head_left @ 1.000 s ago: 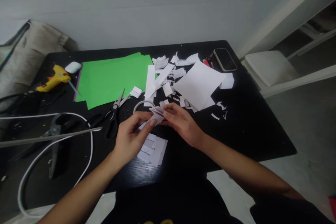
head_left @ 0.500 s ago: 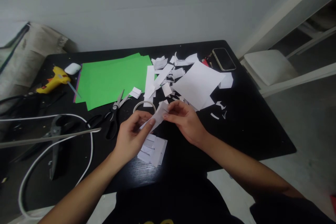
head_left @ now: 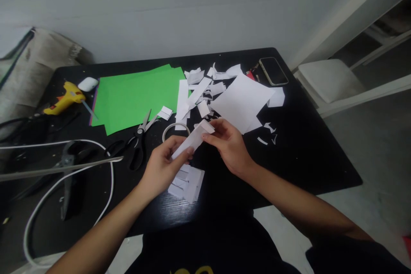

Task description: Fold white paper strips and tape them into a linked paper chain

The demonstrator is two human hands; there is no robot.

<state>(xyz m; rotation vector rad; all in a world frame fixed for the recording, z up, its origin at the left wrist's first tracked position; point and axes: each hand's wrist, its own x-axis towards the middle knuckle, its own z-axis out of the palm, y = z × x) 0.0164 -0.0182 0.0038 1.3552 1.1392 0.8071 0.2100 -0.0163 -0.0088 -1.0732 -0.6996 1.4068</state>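
Note:
A small folded strip of white paper (head_left: 193, 137) is held between both hands above the black table (head_left: 305, 154). My left hand (head_left: 162, 165) pinches its lower left end. Its upper right end is pinched by my right hand (head_left: 229, 145). Under the hands lies a small stack of folded white paper pieces (head_left: 188, 182). A ring of tape (head_left: 173, 128) rests just beyond my left hand.
Scissors (head_left: 139, 139) lie left of the hands, beside green paper sheets (head_left: 135, 94). White paper scraps (head_left: 205, 87) and a white sheet (head_left: 240, 102) lie behind. A phone (head_left: 272, 71), yellow glue gun (head_left: 64, 96), white cable (head_left: 109, 175) and pliers (head_left: 69, 167) are also on the table.
The paper piece has been opened out from a crumpled fold into a longer strip, and my right hand has lifted slightly up and right.

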